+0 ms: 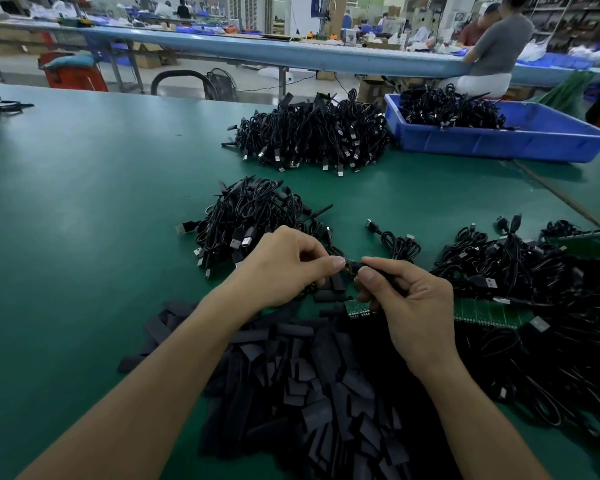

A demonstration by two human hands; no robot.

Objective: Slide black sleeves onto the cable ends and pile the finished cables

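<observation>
Above the sleeve heap [309, 393] on the worktop [84, 220], the left hand [284, 268] pinches in curled fingers what looks like the cable end [347, 264], touching a black sleeve [378, 271] pinched by the right hand [416, 306]; holding both in line should ease sliding.

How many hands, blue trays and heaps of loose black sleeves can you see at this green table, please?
Hands: 2, the left hand and the right hand
Blue tray: 1
Heap of sleeves: 1
Total: 4
</observation>
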